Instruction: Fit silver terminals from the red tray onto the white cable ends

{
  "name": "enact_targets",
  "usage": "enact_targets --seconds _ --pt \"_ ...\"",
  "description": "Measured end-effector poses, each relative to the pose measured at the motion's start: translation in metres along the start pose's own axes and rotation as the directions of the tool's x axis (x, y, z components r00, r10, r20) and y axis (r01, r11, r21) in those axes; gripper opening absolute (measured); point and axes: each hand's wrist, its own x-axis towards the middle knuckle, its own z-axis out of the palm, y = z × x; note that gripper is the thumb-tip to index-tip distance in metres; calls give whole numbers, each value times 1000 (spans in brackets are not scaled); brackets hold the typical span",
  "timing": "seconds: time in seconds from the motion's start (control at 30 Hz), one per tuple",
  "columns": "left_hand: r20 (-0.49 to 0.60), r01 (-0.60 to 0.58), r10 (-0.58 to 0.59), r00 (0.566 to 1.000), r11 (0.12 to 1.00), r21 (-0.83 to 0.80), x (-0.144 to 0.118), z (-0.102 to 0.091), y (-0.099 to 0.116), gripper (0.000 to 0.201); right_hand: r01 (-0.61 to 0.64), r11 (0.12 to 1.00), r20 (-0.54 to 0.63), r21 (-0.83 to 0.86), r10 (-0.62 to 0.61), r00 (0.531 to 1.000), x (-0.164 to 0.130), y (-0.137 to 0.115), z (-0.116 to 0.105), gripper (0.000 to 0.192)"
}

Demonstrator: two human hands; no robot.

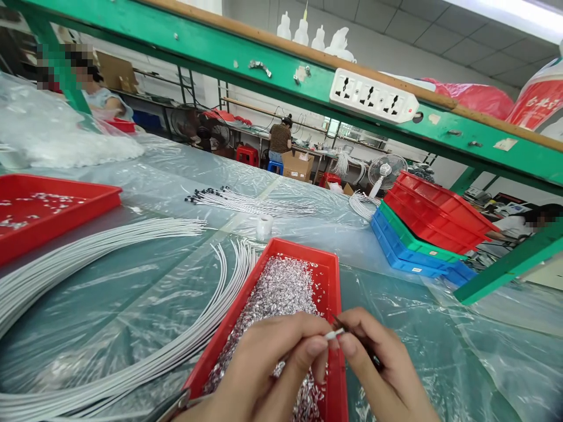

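the tray [329, 275] at six o'clock is red, heaped with glittering silver bits [281, 290]. between the fingertips of the left hand [268, 369] and right hand [378, 369] sits a white wire end [334, 334]. the curved wires [88, 258] at nine o'clock are white, lying on clear, shiny plastic sheeting [461, 351] over a grey-green table. a second red tray [57, 214] at ten o'clock holds scattered silver specks. at three o'clock the stacked crates [422, 234] run red, green, then blue. the shelf frame [246, 55] at twelve o'clock is green with a wood-brown edge, carrying a white power strip [373, 97]. the straight wires [250, 202] beyond have black tips.
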Motion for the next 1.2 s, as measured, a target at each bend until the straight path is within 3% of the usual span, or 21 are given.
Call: enact_targets --seconds 0.1,0.23,0.33,0.47,0.77,1.07,1.2 --pt "32 13 -13 999 1000 -19 5 -5 2 30 38 999 -43 0 -38 998 6 4 -5 18" --pt "151 17 -11 989 999 -37 10 -7 -2 28 183 982 -130 55 -175 976 1 -3 -10 14" --pt "255 -16 22 967 1000 -24 11 -5 -9 27 244 965 -168 -100 -258 951 -6 -9 -10 26" --pt "313 -23 17 949 1000 16 12 -3 -15 29 274 920 -145 -281 -323 935 -12 -6 -12 24" --pt "328 70 -102 939 992 108 10 -1 -10 30 244 913 2 -328 -258 966 -13 -1 -24 27" --pt "381 -77 -43 923 953 294 7 0 -20 34 209 913 117 -351 -179 977 -11 -15 -30 23" --pt "412 -85 -72 908 933 349 7 -2 -19 36 218 927 192 -305 -165 967 -5 -14 -33 21"
